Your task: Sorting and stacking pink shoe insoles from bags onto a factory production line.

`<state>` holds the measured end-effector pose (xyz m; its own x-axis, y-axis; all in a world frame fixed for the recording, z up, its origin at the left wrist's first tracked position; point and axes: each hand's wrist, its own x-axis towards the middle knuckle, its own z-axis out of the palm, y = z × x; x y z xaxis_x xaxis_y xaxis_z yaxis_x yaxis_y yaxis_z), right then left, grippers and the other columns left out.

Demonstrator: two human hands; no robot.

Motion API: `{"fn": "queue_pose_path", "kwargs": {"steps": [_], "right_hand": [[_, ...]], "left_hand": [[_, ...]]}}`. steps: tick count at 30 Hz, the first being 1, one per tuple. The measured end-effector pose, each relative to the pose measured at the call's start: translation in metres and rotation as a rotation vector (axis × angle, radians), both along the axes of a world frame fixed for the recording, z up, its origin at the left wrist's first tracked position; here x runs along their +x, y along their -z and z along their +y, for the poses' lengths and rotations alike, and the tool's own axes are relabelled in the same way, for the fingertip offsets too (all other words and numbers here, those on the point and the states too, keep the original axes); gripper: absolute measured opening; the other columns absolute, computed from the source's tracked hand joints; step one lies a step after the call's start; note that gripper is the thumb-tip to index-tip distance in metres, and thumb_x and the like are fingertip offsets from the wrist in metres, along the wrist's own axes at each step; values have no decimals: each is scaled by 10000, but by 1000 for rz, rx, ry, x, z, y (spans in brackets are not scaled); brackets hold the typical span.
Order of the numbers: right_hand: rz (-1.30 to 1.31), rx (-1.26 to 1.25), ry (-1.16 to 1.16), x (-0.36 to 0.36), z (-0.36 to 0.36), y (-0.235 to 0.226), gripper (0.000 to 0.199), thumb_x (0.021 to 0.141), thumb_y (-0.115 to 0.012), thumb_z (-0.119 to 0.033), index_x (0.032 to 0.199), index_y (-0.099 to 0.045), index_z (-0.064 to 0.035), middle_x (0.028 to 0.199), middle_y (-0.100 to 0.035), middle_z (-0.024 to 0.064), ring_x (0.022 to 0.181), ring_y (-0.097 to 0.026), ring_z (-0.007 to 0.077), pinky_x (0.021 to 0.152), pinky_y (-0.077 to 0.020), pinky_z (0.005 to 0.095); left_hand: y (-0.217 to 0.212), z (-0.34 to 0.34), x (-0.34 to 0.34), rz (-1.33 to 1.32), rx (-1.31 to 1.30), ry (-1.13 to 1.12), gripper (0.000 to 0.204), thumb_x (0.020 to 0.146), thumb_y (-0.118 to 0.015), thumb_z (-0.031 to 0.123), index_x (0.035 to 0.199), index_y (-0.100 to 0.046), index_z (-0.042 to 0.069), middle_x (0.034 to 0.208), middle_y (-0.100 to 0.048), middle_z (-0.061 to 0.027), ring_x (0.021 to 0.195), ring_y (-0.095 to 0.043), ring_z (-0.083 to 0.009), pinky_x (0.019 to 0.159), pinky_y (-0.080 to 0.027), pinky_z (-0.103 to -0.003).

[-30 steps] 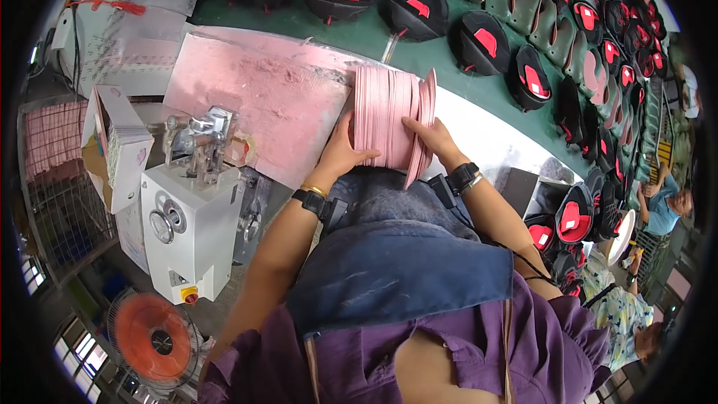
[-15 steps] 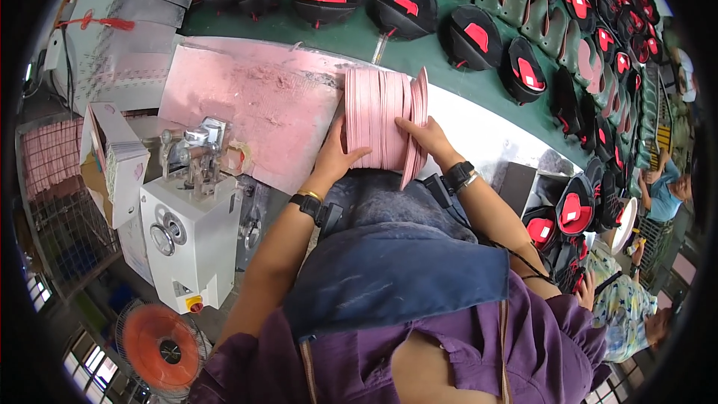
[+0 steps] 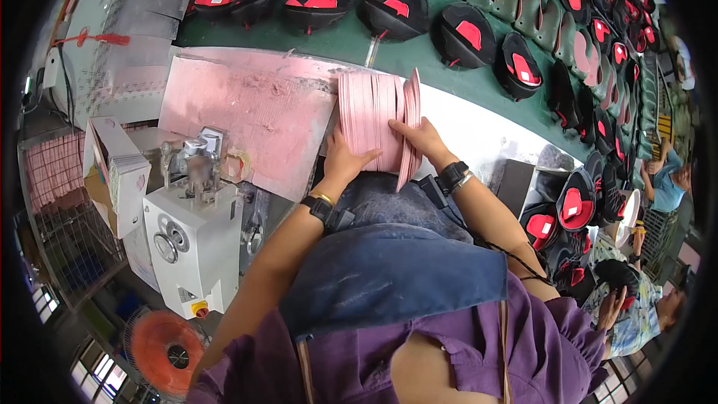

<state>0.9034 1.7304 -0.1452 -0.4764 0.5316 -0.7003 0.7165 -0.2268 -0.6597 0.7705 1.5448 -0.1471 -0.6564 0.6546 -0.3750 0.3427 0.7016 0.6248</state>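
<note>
A thick stack of thin pink insoles (image 3: 365,116) stands on edge on the white tabletop, against my dark apron. My left hand (image 3: 348,161) grips its left end, with the thumb stretched across the near side and the other fingers mostly hidden behind the left face. At the right end, my right hand (image 3: 425,144) holds several insoles (image 3: 410,120) that lean apart from the main stack. Its thumb lies over their edges, pointing into the gap; the other fingers are largely out of sight on the far right side.
A pink dusty board (image 3: 247,105) lies left of the stack. Beyond runs a green conveyor (image 3: 314,41) with black shoe uppers (image 3: 396,9). A white machine (image 3: 191,236) and an orange fan (image 3: 166,352) stand at left. Shoes (image 3: 576,206) and co-workers (image 3: 636,299) are at right.
My left thumb has slid to the right along the stack. My right hand keeps nearly the same hold. The view has shifted slightly, and a co-worker at right now shows a black shoe in hand.
</note>
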Motion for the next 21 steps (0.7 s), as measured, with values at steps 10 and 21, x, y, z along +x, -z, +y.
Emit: {"fn": "queue_pose_path", "kwargs": {"steps": [10,21], "right_hand": [[-1,39,22,6,1,18,410,845,-773,-428,826,-706,-24,704,-662,35,601,-584,108,548,-456,264],[6,254,-58,-2,-4,-29,794,724,-826,-483,1152,-551,127,985,-695,287,900,-716,353,779,-557,393]], "left_hand": [[-4,8,-10,-93,66,7,959,668,-907,388,1395,-419,-3,1268,-580,-253,1208,-560,-382,1004,-476,-436],[-42,27,-27,-158,145,-40,701,739,-887,312,1270,-559,-7,1182,-684,-199,1098,-669,-301,914,-522,-364]]}}
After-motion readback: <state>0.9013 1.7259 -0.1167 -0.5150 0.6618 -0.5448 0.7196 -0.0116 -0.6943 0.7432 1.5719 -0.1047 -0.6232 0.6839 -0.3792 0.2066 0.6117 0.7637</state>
